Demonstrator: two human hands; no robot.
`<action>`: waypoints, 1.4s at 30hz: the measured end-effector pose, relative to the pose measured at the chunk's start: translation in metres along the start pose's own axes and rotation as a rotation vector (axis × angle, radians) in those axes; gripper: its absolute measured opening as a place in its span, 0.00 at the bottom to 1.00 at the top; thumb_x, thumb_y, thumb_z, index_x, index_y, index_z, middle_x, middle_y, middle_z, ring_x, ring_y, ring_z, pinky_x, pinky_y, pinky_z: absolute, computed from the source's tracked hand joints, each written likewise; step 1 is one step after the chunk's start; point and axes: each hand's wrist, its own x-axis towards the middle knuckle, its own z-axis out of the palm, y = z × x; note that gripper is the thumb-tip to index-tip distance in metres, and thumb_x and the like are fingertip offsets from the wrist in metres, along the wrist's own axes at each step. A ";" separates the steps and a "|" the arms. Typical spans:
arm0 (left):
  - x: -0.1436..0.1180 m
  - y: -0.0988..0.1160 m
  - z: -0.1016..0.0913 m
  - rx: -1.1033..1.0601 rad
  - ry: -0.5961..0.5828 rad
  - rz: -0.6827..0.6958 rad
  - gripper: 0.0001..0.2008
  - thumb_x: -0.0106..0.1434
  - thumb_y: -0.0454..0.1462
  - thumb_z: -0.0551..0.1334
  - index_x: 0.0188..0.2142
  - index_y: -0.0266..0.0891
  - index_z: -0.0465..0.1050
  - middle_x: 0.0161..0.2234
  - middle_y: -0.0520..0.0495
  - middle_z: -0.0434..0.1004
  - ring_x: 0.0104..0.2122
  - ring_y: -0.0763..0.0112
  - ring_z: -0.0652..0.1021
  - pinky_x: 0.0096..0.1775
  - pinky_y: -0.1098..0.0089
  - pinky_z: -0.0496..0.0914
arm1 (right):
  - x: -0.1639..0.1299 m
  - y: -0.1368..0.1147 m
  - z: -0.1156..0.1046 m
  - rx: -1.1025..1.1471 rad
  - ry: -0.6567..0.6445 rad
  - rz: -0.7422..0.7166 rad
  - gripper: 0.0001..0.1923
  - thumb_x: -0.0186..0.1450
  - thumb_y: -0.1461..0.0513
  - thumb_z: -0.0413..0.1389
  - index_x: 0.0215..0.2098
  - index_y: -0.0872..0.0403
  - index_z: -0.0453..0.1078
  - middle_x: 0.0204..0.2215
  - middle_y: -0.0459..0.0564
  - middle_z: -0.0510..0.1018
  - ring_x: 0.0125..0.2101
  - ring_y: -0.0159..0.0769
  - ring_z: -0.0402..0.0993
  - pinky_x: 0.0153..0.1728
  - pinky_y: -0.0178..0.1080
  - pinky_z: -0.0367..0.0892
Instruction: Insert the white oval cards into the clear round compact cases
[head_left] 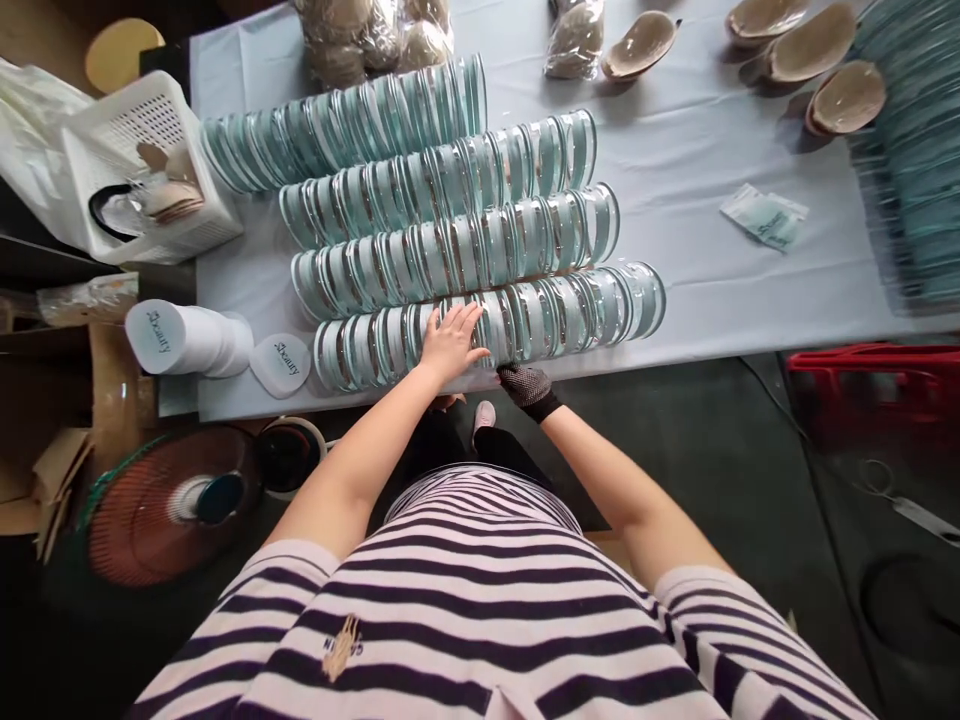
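Four slanting rows of clear, rounded plastic pieces with pale teal bands lie on a cloth-covered table. On the front row (pixel 585 312) rests my left hand (pixel 452 342), bare, with its fingers stretched over the top and the thumb apart. My right hand (pixel 525 385), in a dark dotted glove, touches the lower front side of that row at the table's edge. Its fingertips are hidden. Behind are the second row (pixel 457 245), the third row (pixel 442 180) and the back row (pixel 345 120).
Left of the rows are a white basket (pixel 157 110), a stack of white labelled cards (pixel 195 338) and one loose card (pixel 281 365). Shell-shaped bowls (pixel 641 45) and small packets (pixel 765 215) lie to the right. A fan (pixel 172 505) stands below left, a red crate (pixel 874 395) below right.
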 end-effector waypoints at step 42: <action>0.042 0.045 -0.005 -0.028 -0.076 0.055 0.41 0.61 0.52 0.62 0.68 0.43 0.52 0.69 0.42 0.54 0.69 0.54 0.54 0.67 0.51 0.42 | -0.024 0.069 0.002 -0.028 -0.054 -0.079 0.24 0.72 0.63 0.39 0.58 0.51 0.70 0.56 0.57 0.74 0.50 0.46 0.73 0.46 0.45 0.67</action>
